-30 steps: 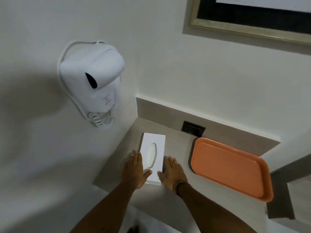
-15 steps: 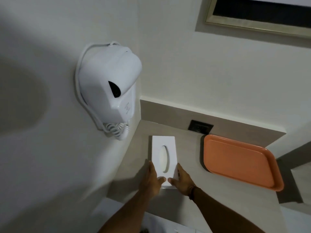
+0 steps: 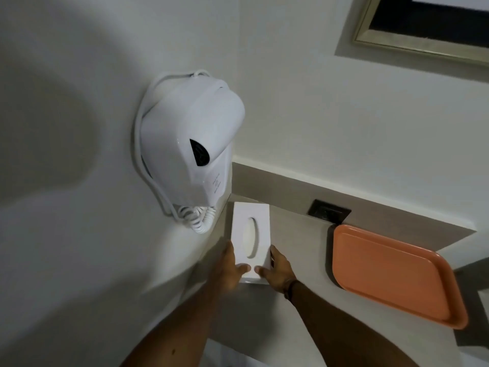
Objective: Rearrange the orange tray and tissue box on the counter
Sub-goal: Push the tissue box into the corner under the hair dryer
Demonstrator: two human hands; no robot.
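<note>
**Both hands on the tissue box**

The bench runs into a corner under a wall-mounted hair dryer. The orange tray lies well to my right (untouched). My left hand and right hand clasp the tissue box at its near end, thumbs on top.

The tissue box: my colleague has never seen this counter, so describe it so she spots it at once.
Find the white wall-mounted hair dryer; just below it, in the counter's left corner, lies the tissue box. It is white with an oval slot, held at its near end between left hand and right hand, unlike the flat orange tray.
</note>
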